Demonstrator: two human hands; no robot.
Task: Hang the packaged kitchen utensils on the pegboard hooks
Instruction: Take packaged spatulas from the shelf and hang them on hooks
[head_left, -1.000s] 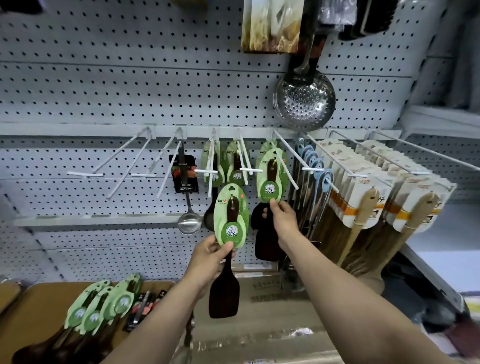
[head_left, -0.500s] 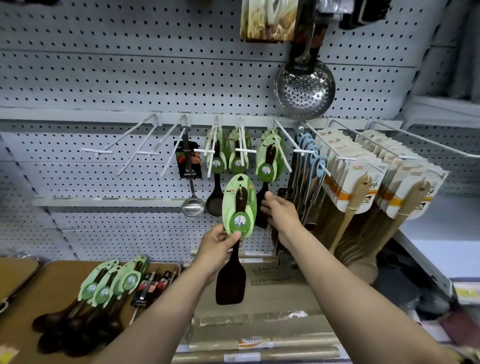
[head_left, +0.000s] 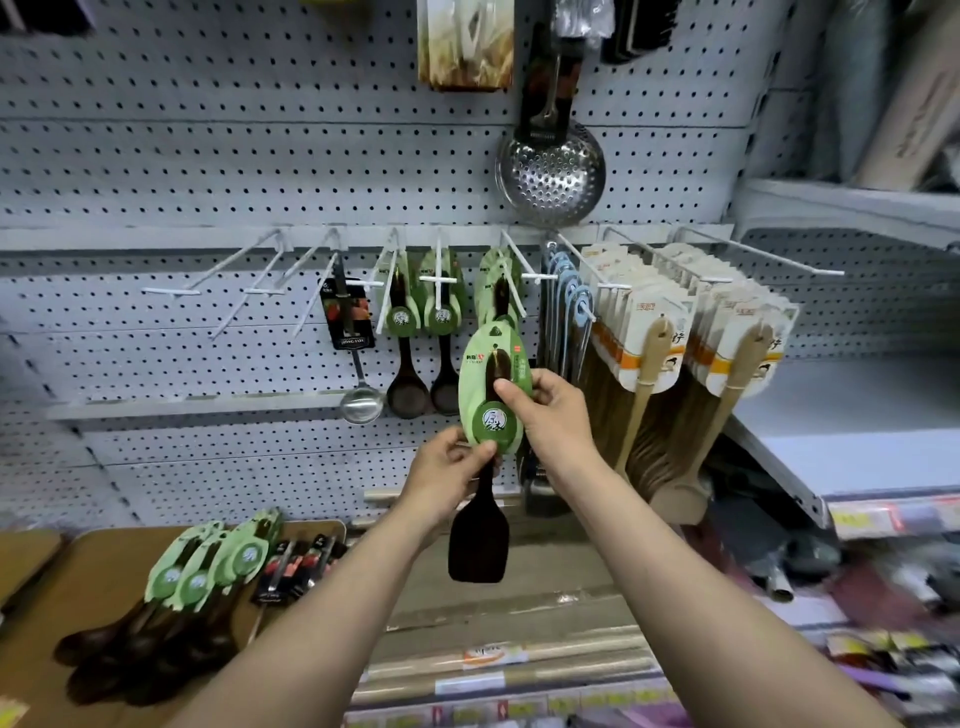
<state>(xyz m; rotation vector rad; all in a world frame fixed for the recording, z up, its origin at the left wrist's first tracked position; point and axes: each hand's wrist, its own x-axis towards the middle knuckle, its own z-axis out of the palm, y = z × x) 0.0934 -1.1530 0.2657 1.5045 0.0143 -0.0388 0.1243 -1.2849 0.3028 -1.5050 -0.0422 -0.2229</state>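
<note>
A dark wooden spatula on a green oval card is held upright in front of the pegboard. My left hand pinches the card's lower end. My right hand grips its right edge, thumb on the handle. The card's top sits just below a white hook that carries more green-carded utensils. Two hooks to the left hold green-carded wooden spoons. Several empty white hooks stand further left.
More green-carded utensils and black-carded ones lie on a brown tray at lower left. A steel skimmer hangs above. A small ladle, blue-looped tools and pale wooden spatulas hang alongside.
My right hand left the hanging spatula on the hook and took hold of the carded spatula that my left hand holds. The spatula has risen toward the hook.
</note>
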